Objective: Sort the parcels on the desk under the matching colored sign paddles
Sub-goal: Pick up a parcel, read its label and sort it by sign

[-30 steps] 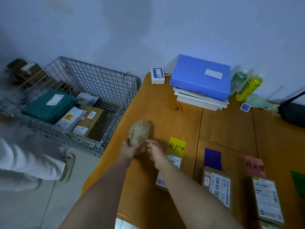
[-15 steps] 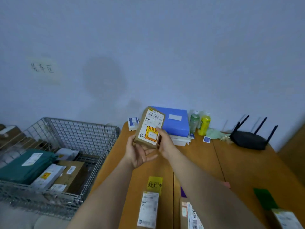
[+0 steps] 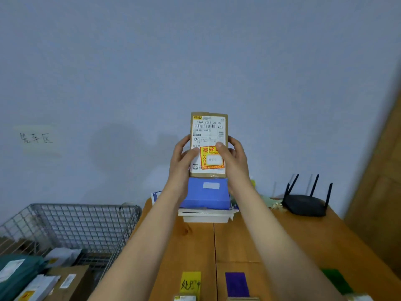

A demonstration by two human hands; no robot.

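Parcel (image 3: 208, 135) upright in air above desk (image 3: 238, 242), label toward face. Left hand (image 3: 181, 162) and right hand (image 3: 233, 160) clamp its side edges, thumbs on front. Fragile sticker: slip means drop. Misread label means wrong paddle (image 3: 191, 281).

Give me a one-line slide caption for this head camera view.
Both hands, left hand and right hand, hold a small brown cardboard parcel label-forward above the orange wooden desk.

basket (image 3: 86, 222) left of desk (image 3: 238, 246), router (image 3: 304, 204) on desk
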